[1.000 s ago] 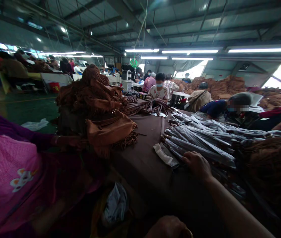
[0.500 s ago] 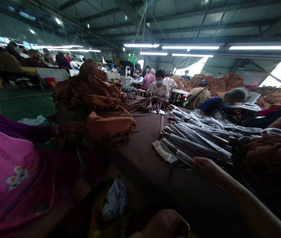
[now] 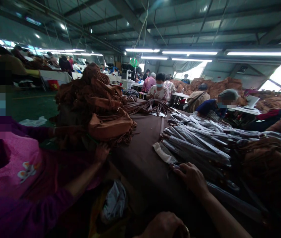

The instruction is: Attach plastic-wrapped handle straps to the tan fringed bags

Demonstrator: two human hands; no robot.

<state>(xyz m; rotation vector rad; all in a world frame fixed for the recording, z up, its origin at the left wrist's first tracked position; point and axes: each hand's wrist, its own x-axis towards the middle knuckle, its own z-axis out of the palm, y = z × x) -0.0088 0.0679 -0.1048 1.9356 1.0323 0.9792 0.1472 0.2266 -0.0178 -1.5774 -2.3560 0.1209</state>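
Observation:
My right hand (image 3: 192,178) reaches across the dark brown table (image 3: 145,165) to the near end of a pile of long plastic-wrapped straps (image 3: 195,145). Its fingers curl around the end of one wrapped strap. My left hand (image 3: 163,226) is low at the bottom edge, closed like a fist, with a metal ring (image 3: 186,230) showing beside it. What it holds is hidden.
A co-worker in pink and purple (image 3: 18,172) sits at my left, one hand (image 3: 102,152) at a heap of brown fringed bags (image 3: 98,105). Loose brown straps (image 3: 147,106) lie farther back. More brown bags (image 3: 269,165) are at right. Other people work beyond.
My right hand has slid left and nearer along the end of the wrapped pile. The co-worker's hand has come forward to the foot of the brown bag heap.

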